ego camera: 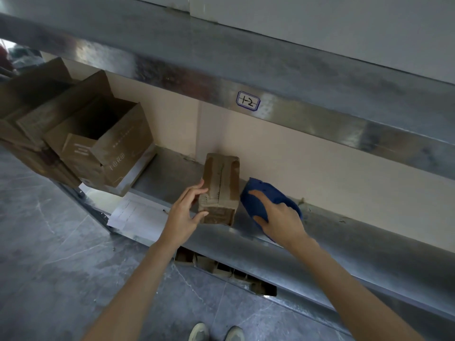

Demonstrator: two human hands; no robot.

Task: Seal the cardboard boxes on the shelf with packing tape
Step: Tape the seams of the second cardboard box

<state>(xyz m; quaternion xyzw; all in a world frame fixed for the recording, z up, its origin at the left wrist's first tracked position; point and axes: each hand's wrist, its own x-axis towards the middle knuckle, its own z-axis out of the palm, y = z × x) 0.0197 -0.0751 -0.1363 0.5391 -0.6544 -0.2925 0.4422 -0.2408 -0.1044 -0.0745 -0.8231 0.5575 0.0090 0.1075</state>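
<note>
Centrally, the small cardboard box (pixel 221 188) stands on the metal shelf (pixel 167 173), close to the back wall, with tape already laid along its top seam and over its front edge. Risk: the box looks narrow and light, so a sideways pull from the blue tape dispenser (pixel 261 193) just to its right could tip or slide it, since the left hand (pixel 183 215) only steadies it. A loose tape end might also wrinkle or catch on the shelf. Left hand: fingers loosely spread, tips and thumb touching the box's left face and front corner, not wrapped round it. Right hand (pixel 280 220): palm down, fingers curled over the dispenser, which rests on the shelf. Further left, open cardboard boxes (pixel 105 143), flaps up and unsealed, overhang the shelf end beside a sheet of paper (pixel 138 215).
</note>
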